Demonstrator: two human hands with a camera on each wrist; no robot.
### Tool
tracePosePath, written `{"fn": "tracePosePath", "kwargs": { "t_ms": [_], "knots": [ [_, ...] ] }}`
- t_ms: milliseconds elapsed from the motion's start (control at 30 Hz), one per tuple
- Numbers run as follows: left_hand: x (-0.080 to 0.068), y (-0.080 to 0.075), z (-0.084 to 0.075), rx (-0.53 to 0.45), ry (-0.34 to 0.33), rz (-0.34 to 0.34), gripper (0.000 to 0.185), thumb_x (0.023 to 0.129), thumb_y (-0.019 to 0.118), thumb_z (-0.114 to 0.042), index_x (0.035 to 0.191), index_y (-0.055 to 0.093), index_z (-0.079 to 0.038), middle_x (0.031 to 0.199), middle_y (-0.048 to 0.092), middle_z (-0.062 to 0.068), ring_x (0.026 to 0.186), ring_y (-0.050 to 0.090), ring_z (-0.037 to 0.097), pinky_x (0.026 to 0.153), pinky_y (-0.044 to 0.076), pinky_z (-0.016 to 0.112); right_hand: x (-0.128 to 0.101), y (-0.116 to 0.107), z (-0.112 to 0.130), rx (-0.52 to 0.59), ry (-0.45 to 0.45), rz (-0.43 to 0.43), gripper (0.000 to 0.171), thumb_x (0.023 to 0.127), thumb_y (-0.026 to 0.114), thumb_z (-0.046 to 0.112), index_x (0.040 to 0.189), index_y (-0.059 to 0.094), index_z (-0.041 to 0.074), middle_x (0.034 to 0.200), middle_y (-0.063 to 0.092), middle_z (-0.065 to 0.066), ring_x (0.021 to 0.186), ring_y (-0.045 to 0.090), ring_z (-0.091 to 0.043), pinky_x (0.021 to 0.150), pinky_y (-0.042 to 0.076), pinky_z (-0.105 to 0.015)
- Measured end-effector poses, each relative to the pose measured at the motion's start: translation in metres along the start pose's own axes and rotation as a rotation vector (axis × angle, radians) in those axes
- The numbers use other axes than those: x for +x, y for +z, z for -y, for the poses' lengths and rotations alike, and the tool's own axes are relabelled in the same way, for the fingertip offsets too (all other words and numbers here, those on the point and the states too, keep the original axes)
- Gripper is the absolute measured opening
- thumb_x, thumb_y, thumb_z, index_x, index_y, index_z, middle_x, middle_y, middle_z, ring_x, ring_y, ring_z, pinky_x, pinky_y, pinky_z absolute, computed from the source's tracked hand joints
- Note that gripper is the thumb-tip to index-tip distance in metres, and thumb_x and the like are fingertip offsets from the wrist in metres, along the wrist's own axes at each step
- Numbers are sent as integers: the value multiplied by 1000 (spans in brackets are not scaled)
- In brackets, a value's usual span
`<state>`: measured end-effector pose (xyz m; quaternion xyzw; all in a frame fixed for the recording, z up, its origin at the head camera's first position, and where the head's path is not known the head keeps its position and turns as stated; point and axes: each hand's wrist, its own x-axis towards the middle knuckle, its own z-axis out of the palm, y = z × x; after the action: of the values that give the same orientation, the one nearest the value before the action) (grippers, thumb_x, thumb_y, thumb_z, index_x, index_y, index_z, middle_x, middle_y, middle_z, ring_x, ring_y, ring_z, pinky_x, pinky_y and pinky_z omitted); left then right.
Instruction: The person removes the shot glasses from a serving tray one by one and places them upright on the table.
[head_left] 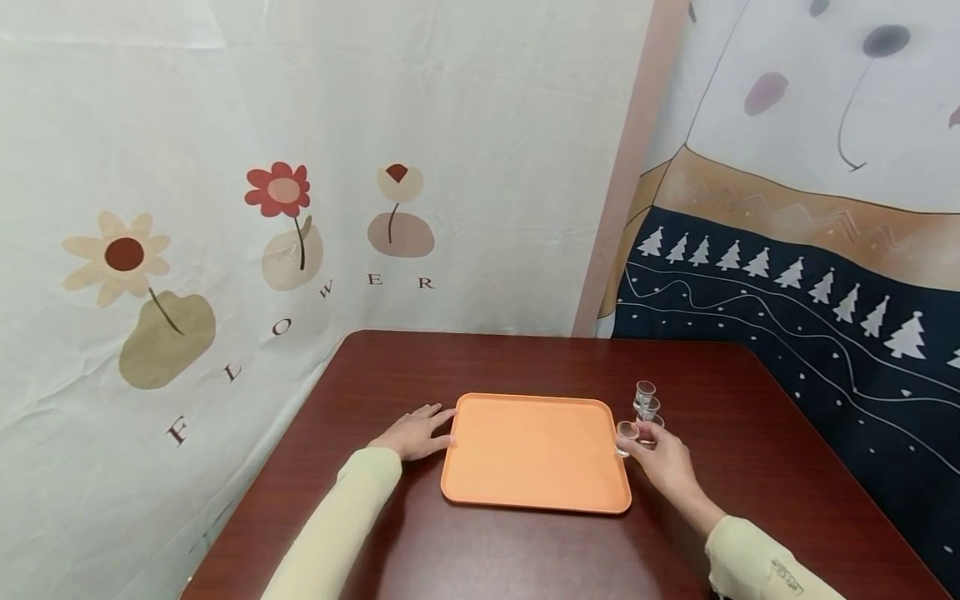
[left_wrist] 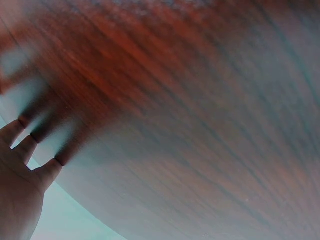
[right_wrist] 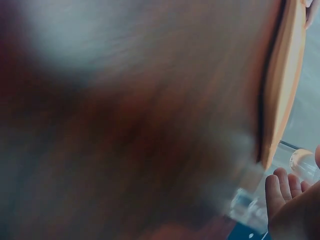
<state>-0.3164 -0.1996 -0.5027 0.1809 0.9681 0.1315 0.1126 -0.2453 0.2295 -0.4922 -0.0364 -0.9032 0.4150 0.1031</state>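
An orange rectangular tray [head_left: 536,454] lies on the dark red wooden table. At its left edge rests my left hand [head_left: 411,435], fingers spread and straight, the fingertips and thumb against the rim. My right hand [head_left: 666,462] pinches a small clear shot glass [head_left: 626,440] between thumb and fingers, right at the tray's right edge. Behind that hand stand other clear shot glasses, one at the back [head_left: 644,393] and others in front of it, partly covered by the fingers. In the right wrist view, the held glass [right_wrist: 302,162] shows beyond the curled fingers.
The table [head_left: 480,558] extends around the tray on all sides. A white cloth printed with flowers [head_left: 480,167] hangs along the left and back, and a dark blue printed cloth [head_left: 750,321] hangs at the right.
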Motion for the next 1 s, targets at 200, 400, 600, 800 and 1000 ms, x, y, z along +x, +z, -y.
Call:
{"fn": "tracePosePath", "kwargs": {
  "t_ms": [200, 400, 600, 800, 1000],
  "knots": [
    [0, 0, 0, 0, 9, -9, 68, 98, 53, -55, 155, 37, -22, 157, 33, 17, 146, 25, 37, 115, 21, 57, -5, -15, -18, -34, 8, 5, 49, 89, 77, 26, 124, 63, -5, 111, 70, -21, 101, 68, -35, 84, 51, -44],
    [1, 0, -1, -7, 8, -9, 67, 98, 53, -54, 155, 37, -23, 158, 32, 17, 146, 25, 37, 115, 21, 57, -8, -24, -30, -50, 23, 18, 50, 90, 75, 25, 126, 60, -7, 115, 67, -26, 103, 67, -37, 81, 53, -44],
    [2, -1, -1, -3, 0, -6, 67, 98, 53, -56, 156, 37, -24, 158, 32, 15, 147, 24, 36, 116, 21, 57, -9, -26, -35, -44, 45, 17, 53, 90, 75, 27, 127, 59, -8, 116, 67, -26, 104, 67, -38, 86, 51, -49],
    [1, -2, -3, -14, 1, -4, 66, 98, 54, -54, 155, 38, -23, 158, 32, 16, 146, 25, 36, 116, 21, 57, -11, -29, -37, -29, 64, 8, 65, 90, 75, 35, 134, 52, -7, 120, 65, -26, 107, 66, -37, 85, 53, -43],
    [1, -10, -9, -13, 8, -16, 63, 99, 55, -50, 152, 44, -18, 155, 36, 19, 145, 28, 38, 114, 23, 58, -6, -40, -19, -18, -32, -174, 68, 94, 68, 40, 142, 47, -4, 127, 58, -26, 113, 59, -40, 93, 47, -52]
  ]
}}
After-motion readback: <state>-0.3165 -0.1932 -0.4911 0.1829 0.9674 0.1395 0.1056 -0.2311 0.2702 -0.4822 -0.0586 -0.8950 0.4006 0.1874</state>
